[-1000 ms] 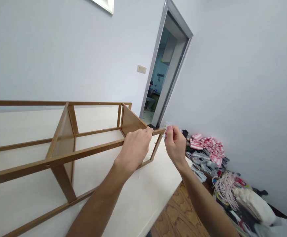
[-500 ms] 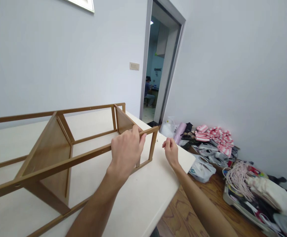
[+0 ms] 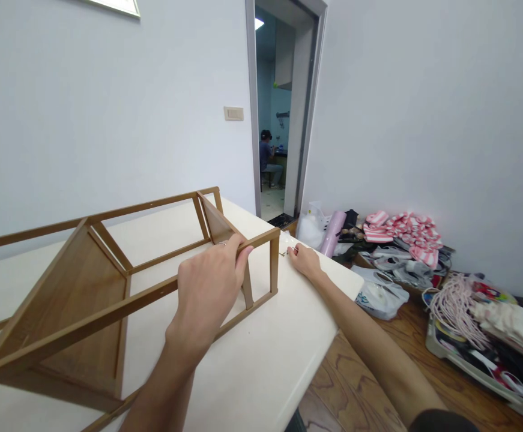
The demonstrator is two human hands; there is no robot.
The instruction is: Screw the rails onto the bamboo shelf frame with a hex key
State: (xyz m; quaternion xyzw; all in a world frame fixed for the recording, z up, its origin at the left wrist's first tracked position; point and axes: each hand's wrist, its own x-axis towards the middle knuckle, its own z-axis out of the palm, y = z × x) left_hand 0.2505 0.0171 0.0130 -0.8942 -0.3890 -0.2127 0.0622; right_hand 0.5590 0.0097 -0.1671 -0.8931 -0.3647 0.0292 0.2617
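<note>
My left hand is closed round the upper rail of a brown wooden shelf frame, near its right end. The frame lies on its side on a white table, with slatless wooden shelf panels set across between the rails. My right hand is low over the table's far right part, fingers drawn together. Small metal pieces like screws lie just left of its fingertips. Whatever those fingertips pinch is too small to name.
To the right, the wooden floor holds a white plastic bag, pink-striped cloth and an open bin with pale rope. A doorway opens behind the table; a person sits beyond it.
My right hand has come down to the tabletop beside the small metal pieces. My left hand still grips the rail, and the frame has tilted slightly. The camera view has shifted.
</note>
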